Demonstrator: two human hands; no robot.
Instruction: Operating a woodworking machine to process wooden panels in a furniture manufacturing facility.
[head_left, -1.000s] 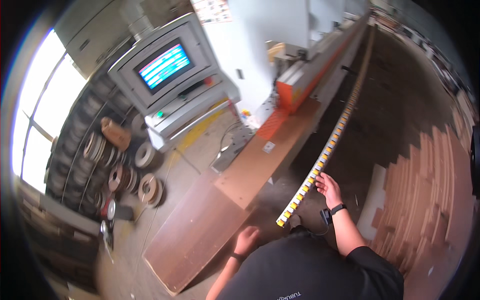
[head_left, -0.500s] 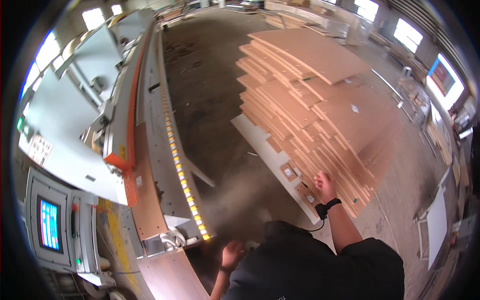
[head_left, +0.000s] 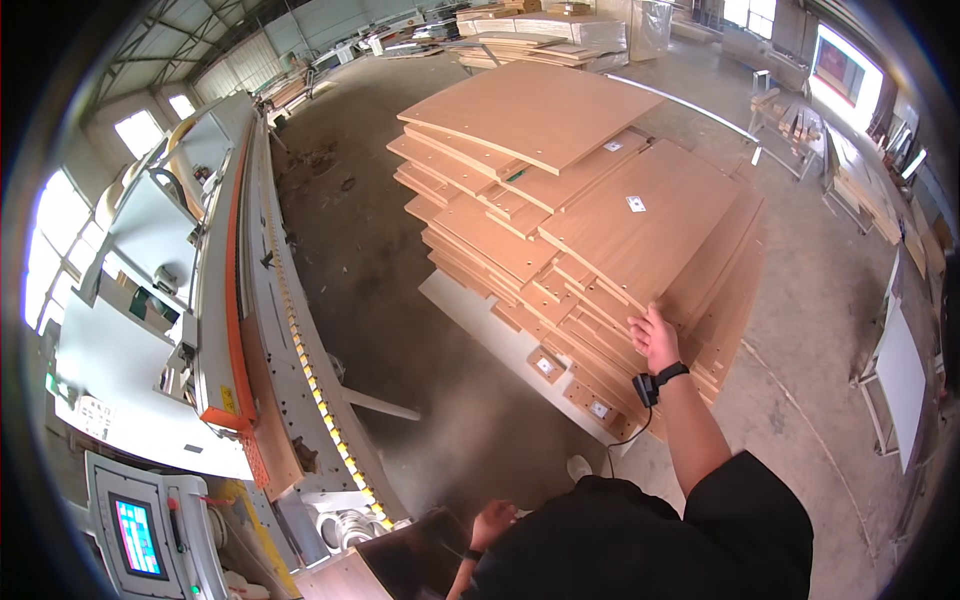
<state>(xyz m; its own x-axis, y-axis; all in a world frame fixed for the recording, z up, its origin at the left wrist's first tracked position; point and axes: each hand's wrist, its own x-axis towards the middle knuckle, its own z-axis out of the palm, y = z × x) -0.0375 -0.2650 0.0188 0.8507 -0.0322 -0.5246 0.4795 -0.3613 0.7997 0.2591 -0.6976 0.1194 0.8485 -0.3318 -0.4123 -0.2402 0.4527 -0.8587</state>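
Note:
My right hand (head_left: 655, 342) is at the near corner of a flat brown wooden board (head_left: 625, 235) with a white label, high on a staggered stack. Its fingers are closed at the board's edge, and a black strap with a small device circles the wrist. Low beside my body, my left hand (head_left: 492, 522) hangs with loosely parted fingers and nothing visible in it. Next to that hand are the brown panel (head_left: 345, 578) and end of a long machine.
The machine (head_left: 290, 330), with an orange rail and a row of yellow-and-white rollers, runs along the left. Its control panel (head_left: 138, 537) has a lit screen. A pale base board (head_left: 500, 340) juts from under the stack. A white panel (head_left: 900, 375) leans at the right.
The view has turned toward the stack, which now appears farther left. My right hand has moved up from the stack's side to the labelled board's corner. My left hand stays low by my body.

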